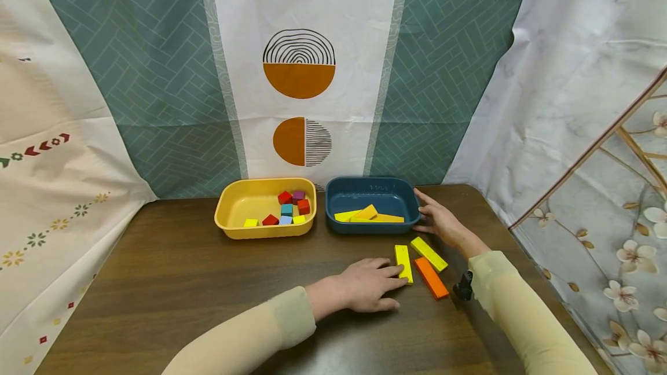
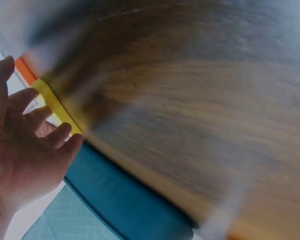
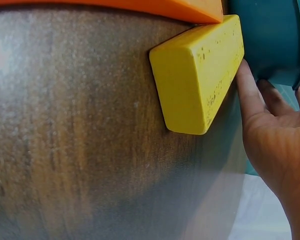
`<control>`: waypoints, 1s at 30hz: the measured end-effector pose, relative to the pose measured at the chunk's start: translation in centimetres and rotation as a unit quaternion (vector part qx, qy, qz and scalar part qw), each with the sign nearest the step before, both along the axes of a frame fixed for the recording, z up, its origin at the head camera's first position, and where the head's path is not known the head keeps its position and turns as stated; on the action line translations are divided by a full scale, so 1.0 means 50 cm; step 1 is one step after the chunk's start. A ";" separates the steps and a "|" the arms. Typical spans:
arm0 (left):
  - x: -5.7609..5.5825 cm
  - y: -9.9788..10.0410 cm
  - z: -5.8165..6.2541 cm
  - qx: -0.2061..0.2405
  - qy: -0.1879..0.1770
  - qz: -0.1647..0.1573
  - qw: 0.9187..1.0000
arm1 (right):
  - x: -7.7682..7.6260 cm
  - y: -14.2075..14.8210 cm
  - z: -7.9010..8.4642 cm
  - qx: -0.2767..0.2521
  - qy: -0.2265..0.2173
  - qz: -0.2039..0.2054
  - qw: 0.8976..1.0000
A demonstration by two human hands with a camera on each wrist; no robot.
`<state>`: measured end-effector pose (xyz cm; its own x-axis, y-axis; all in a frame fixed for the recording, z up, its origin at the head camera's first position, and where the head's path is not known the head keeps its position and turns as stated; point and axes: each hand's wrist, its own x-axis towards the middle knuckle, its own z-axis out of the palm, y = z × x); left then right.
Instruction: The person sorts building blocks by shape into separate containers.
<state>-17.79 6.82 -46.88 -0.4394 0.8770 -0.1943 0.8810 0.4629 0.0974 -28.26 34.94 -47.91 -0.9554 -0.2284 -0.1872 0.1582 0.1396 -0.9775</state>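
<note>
My left hand (image 1: pixel 365 285) stretches low over the table, its fingers spread and their tips at an upright-lying yellow block (image 1: pixel 403 256). In the left wrist view the yellow block (image 2: pixel 60 110) shows just beyond the loosely bent fingertips. At the right end of the dark blue bin (image 1: pixel 372 229), my right hand (image 1: pixel 443 221) touches the wall with fairly straight fingers. The right wrist view has the thumb against the blue bin (image 3: pixel 270 40), the other fingers partly hidden. Between the hands lie a second yellow block (image 1: pixel 429 254) and an orange block (image 1: pixel 431 278).
Several yellow blocks (image 1: pixel 388 219) lie inside the blue bin. Left of it stands a yellow bin (image 1: pixel 234 231) holding several small coloured cubes (image 1: pixel 286 210). A patterned curtain (image 1: pixel 304 132) hangs behind the wooden table (image 1: pixel 172 282).
</note>
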 end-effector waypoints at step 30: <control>-0.046 -0.146 0.001 0.067 -0.041 -0.076 0.994 | -0.003 -0.002 -0.001 -0.021 -0.002 0.002 1.000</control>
